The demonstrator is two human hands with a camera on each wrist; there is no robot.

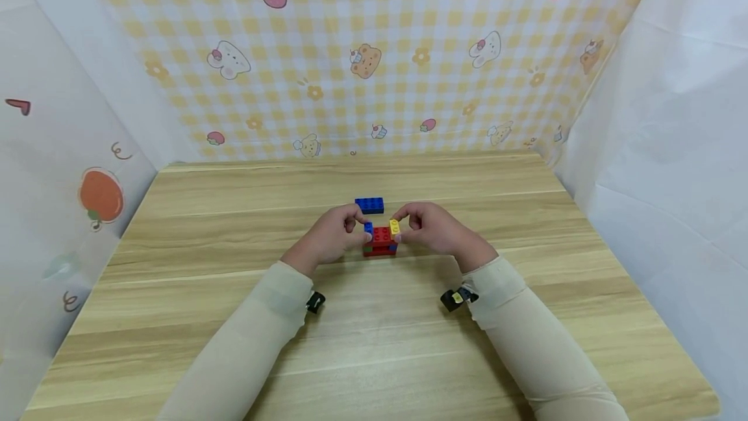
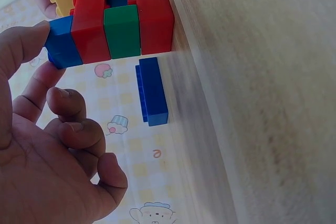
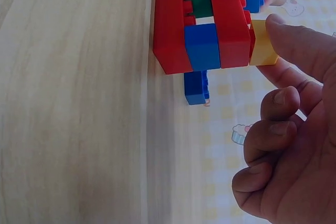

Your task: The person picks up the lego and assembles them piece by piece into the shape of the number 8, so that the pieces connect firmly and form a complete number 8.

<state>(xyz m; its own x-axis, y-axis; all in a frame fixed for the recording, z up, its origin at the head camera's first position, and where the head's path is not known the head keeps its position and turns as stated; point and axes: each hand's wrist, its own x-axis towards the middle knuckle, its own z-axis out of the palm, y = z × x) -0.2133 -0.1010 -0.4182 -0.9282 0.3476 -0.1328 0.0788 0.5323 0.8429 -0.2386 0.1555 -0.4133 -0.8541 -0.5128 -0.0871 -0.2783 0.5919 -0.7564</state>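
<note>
A small stack of toy building bricks stands on the table: a lower red brick (image 2: 156, 19), a green brick (image 2: 122, 32) and a small blue brick (image 3: 202, 46) side by side above it, then an upper red brick (image 2: 93, 22). My left hand (image 1: 333, 236) pinches another small blue brick (image 2: 65, 43) between thumb and forefinger at the left end of the stack's top. At the right end, my right hand (image 1: 434, 229) pinches a yellow brick (image 3: 264, 48) the same way. The other fingers of both hands are curled. Studs of the upper red brick show between the two pinched bricks.
A longer blue brick (image 1: 369, 206) lies on the wooden table (image 1: 234, 213) just behind the stack. Beyond the table's back edge hangs a yellow checked cloth (image 1: 327, 83). White sheets (image 1: 672, 148) line the sides.
</note>
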